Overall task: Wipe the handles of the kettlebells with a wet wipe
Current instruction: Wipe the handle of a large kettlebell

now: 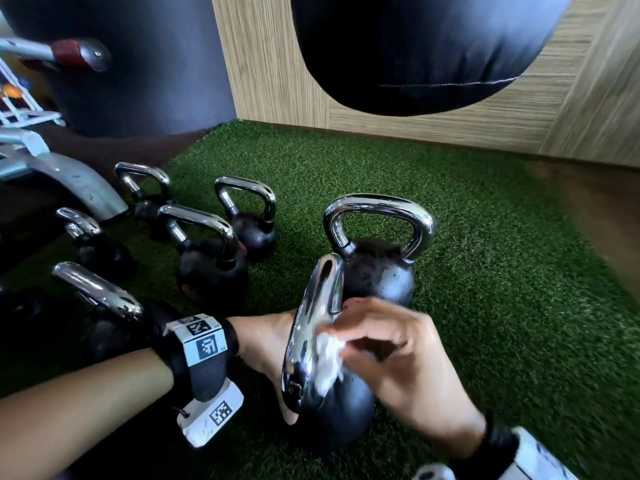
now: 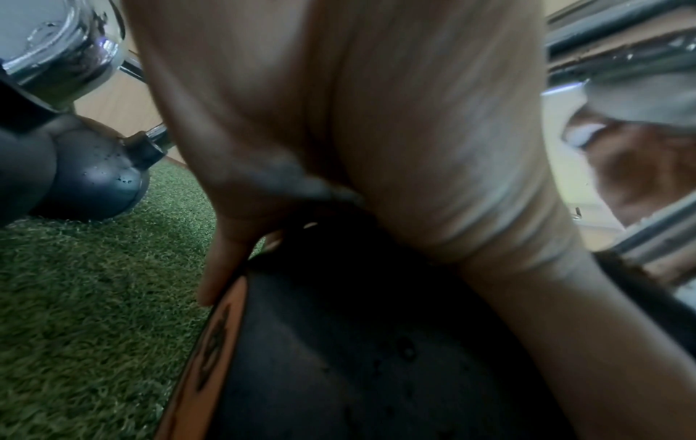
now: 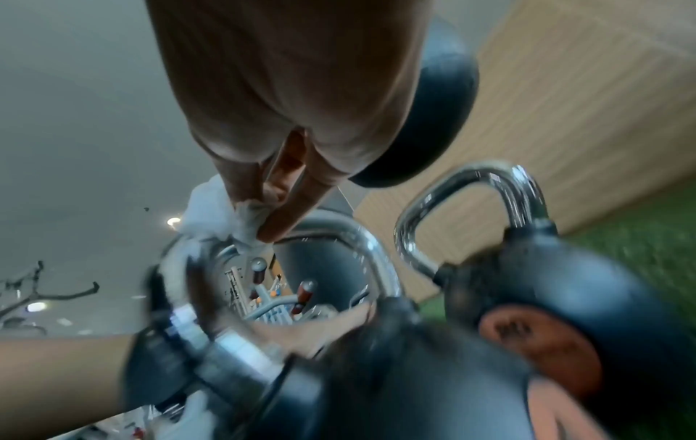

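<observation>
Right hand (image 1: 398, 355) pinches wet wipe (image 1: 327, 362) against chrome handle (image 1: 311, 327) of nearest kettlebell (image 1: 339, 410); left hand (image 1: 266, 348) braces its far side, grip unclear.

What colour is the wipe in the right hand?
White; the wet wipe, pinched by the right hand, shows best in the head view.

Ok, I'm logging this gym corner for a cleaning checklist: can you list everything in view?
near kettlebell: one, black, chrome handle, front centre on turf
other kettlebells: six, black with chrome handles, behind and to the left
wet wipe: one, white, against the near handle
punch bags: two, black, above
turf: green, floor
wall panels: beige wood, behind
metal frame: grey, left
left hand: rests on the near kettlebell's body
right hand: pinches the wet wipe
</observation>
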Tool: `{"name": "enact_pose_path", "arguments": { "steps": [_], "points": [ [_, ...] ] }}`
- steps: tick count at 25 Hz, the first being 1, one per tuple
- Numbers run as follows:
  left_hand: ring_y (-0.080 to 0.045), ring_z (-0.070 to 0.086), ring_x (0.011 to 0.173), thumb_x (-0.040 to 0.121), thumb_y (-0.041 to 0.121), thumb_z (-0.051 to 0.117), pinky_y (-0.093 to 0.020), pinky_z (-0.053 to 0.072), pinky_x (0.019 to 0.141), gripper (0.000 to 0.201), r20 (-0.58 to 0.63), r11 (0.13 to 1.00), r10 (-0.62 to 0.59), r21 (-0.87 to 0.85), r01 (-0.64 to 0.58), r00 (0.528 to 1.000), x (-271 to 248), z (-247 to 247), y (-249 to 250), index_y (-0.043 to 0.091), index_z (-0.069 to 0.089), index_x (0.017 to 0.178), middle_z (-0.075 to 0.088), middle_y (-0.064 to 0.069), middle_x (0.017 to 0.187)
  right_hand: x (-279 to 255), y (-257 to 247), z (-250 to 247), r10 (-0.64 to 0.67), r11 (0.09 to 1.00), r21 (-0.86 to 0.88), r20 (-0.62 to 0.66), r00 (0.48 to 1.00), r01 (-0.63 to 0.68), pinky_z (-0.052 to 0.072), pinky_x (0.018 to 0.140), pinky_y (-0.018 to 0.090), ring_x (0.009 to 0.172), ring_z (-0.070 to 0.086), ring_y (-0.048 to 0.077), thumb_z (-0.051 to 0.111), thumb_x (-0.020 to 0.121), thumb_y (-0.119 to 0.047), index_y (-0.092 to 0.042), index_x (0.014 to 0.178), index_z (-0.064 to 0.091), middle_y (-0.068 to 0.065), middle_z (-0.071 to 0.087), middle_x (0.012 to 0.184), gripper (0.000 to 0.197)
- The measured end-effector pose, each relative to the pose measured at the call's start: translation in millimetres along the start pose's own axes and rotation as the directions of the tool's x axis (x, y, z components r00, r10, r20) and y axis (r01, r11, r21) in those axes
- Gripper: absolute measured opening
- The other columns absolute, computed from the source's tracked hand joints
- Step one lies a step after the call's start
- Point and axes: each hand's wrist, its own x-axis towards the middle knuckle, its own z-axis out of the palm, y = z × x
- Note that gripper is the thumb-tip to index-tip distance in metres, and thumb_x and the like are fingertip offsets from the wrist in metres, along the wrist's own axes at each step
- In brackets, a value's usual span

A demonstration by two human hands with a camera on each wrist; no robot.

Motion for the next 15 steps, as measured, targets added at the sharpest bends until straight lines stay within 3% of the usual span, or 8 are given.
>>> {"name": "enact_pose_path", "arguments": {
  "steps": [2, 6, 7, 8, 9, 11, 13, 15],
  "points": [
    [0.026, 0.054, 0.065, 0.082, -0.004, 0.081, 0.003, 0.036, 0.063, 0.079, 0.007, 0.985, -0.101, 0.140, 0.099, 0.995, -3, -3, 11, 0.068, 0.059, 0.057, 0.056, 0.046, 0.062, -19, 0, 11, 0.094, 0.988, 0.122, 0.019, 0.995, -0.095, 0.061, 0.074, 0.038, 0.082, 0.076, 0.017, 0.074, 0.077, 0.004, -0.023, 0.087, 0.078, -0.002, 0.078, 0.092, 0.029],
    [0.030, 0.047, 0.062, 0.090, 0.002, 0.075, 0.002, 0.033, 0.059, 0.079, -0.016, 0.958, -0.163, 0.235, 0.162, 0.986, -8, 0, 24, 0.068, 0.055, 0.049, 0.052, 0.049, 0.060, -30, 11, 13, 0.158, 0.965, 0.204, 0.046, 0.986, -0.164, 0.059, 0.073, 0.032, 0.080, 0.076, 0.018, 0.077, 0.078, 0.002, -0.023, 0.082, 0.078, 0.000, 0.079, 0.088, 0.026],
    [0.026, 0.050, 0.062, 0.091, 0.003, 0.073, -0.003, 0.033, 0.057, 0.069, -0.053, 0.956, -0.170, 0.233, 0.177, 0.984, -9, 1, 24, 0.056, 0.061, 0.050, 0.058, 0.039, 0.063, -31, 12, 13, 0.167, 0.966, 0.190, 0.065, 0.984, -0.176, 0.059, 0.073, 0.029, 0.079, 0.076, 0.016, 0.077, 0.077, 0.001, -0.023, 0.082, 0.078, -0.001, 0.079, 0.088, 0.024],
    [0.017, 0.054, 0.063, 0.091, 0.002, 0.073, -0.013, 0.035, 0.058, 0.056, -0.084, 0.947, -0.193, 0.243, 0.208, 0.978, -11, 1, 27, 0.036, 0.061, 0.049, 0.062, 0.018, 0.064, -33, 15, 13, 0.174, 0.970, 0.156, 0.076, 0.982, -0.184, 0.058, 0.072, 0.025, 0.078, 0.076, 0.012, 0.078, 0.076, -0.001, -0.022, 0.082, 0.079, -0.004, 0.079, 0.088, 0.021],
    [0.008, 0.056, 0.062, 0.090, 0.002, 0.075, -0.022, 0.036, 0.063, 0.053, -0.126, 0.942, -0.216, 0.233, 0.240, 0.968, -11, 3, 26, 0.026, 0.051, 0.049, 0.053, 0.002, 0.062, -34, 17, 14, 0.175, 0.978, 0.101, 0.088, 0.981, -0.184, 0.057, 0.072, 0.022, 0.079, 0.075, 0.009, 0.079, 0.074, -0.006, -0.020, 0.081, 0.079, -0.007, 0.079, 0.088, 0.016],
    [0.004, 0.051, 0.056, 0.086, 0.002, 0.078, -0.025, 0.036, 0.068, 0.058, -0.144, 0.947, -0.247, 0.174, 0.270, 0.958, -10, 7, 29, 0.032, 0.038, 0.058, 0.043, 0.000, 0.061, -38, 23, 17, 0.145, 0.988, -0.070, 0.101, 0.984, -0.139, 0.057, 0.074, 0.020, 0.081, 0.075, 0.005, 0.083, 0.072, -0.014, -0.021, 0.080, 0.079, -0.011, 0.078, 0.088, 0.011],
    [0.012, 0.050, 0.058, 0.081, 0.002, 0.083, -0.009, 0.036, 0.054, 0.055, -0.116, 0.968, -0.200, 0.133, 0.214, 0.973, -9, 5, 23, 0.034, 0.042, 0.062, 0.055, 0.011, 0.062, -38, 27, 15, 0.100, 0.982, -0.172, 0.116, 0.988, -0.080, 0.057, 0.075, 0.017, 0.082, 0.074, 0.001, 0.085, 0.075, -0.012, -0.024, 0.082, 0.080, -0.013, 0.077, 0.089, 0.015],
    [0.018, 0.052, 0.065, 0.076, 0.002, 0.088, 0.005, 0.032, 0.059, 0.048, -0.110, 0.980, -0.168, 0.088, 0.178, 0.980, -12, 5, 17, 0.032, 0.051, 0.067, 0.052, 0.022, 0.065, -28, 27, 9, 0.149, 0.972, -0.204, 0.131, 0.980, -0.121, 0.053, 0.075, 0.012, 0.083, 0.073, 0.000, 0.082, 0.076, -0.006, -0.028, 0.089, 0.082, -0.016, 0.077, 0.089, 0.025]
  ]
}}
